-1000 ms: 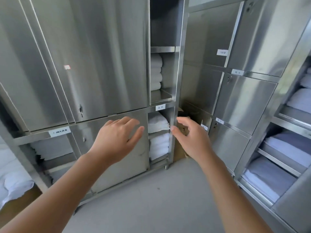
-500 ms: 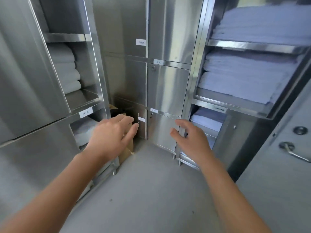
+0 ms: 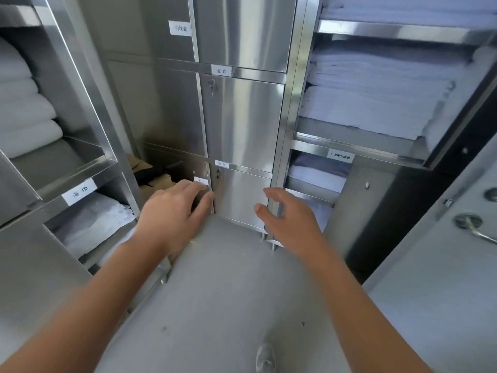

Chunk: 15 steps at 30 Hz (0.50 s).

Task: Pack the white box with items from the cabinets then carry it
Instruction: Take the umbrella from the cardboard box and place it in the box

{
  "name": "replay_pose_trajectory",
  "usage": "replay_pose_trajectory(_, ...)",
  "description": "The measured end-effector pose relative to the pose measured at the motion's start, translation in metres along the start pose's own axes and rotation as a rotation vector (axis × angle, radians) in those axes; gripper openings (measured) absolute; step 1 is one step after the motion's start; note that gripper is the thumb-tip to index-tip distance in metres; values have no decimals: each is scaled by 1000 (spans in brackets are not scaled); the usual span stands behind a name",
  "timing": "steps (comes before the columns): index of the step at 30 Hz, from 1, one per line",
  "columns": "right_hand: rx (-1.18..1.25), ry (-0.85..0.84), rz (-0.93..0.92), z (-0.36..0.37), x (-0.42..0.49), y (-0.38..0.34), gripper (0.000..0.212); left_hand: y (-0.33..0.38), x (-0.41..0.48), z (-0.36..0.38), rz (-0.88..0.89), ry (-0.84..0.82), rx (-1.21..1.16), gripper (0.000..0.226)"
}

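Both your arms stretched toward the steel cabinet [image 3: 242, 125] at twelve o'clock; your left hand [image 3: 174, 214] and right hand [image 3: 290, 222] hovered apart, fingers [image 3: 188, 188] loosely spread, holding nothing.

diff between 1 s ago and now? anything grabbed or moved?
The view swung right: the towel shelves slid to the left edge, the corner cabinet moved to centre, and a door handle came into view. Nothing was taken hold of or let go. The left hand and right hand stayed out in front, open and empty.
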State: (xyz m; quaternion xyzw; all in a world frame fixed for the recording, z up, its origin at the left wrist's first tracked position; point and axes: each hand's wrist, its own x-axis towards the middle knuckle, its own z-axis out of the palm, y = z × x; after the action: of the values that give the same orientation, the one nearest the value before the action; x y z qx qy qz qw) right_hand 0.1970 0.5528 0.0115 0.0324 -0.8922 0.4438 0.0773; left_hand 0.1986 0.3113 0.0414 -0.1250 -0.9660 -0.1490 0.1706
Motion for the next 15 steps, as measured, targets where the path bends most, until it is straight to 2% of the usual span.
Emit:
replay_pose_trajectory(7,55,6,-74,20,151,28,45,-34,112,32,-81,39,90,49)
replay_pose_trajectory(12,68,-85,-162,36,247,21,54,-70,173,35,-186,132,97,54)
replay_pose_trajectory(15,100,-134,-193,56,295,13,57,-97,194,44,-254,118,104,61)
